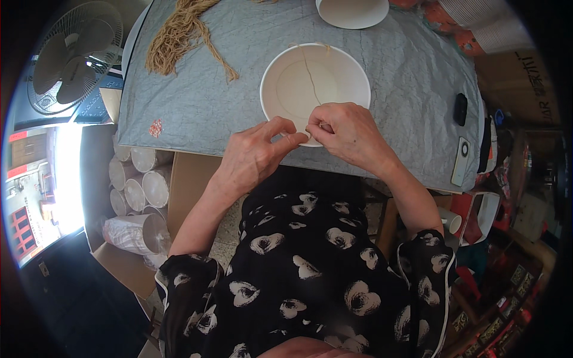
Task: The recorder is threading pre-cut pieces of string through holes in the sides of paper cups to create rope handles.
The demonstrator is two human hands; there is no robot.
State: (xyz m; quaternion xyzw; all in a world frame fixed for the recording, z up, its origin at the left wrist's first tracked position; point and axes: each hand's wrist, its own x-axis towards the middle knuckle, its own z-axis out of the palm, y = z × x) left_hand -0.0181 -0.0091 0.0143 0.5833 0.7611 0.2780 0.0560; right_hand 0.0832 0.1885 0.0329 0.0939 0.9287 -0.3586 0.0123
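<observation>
A white paper bowl [280,83] stands on the grey cloth-covered table, its near rim under my fingertips. A thin tan string [310,77] crosses the inside of the bowl from the far rim to my right hand [352,134], which pinches it between thumb and forefinger. My left hand [256,152] is at the near rim, its thumb and forefinger closed together at the edge beside the right fingertips. A small bit of string shows at the far rim. The fingertips partly hide what the left hand grips.
A bundle of tan strings [179,42] lies at the table's far left. Another white bowl [353,12] stands at the far edge. A white remote [460,161] and a black object [460,109] lie at right. Stacked paper cups [143,185] fill a carton at left, below a fan [74,59].
</observation>
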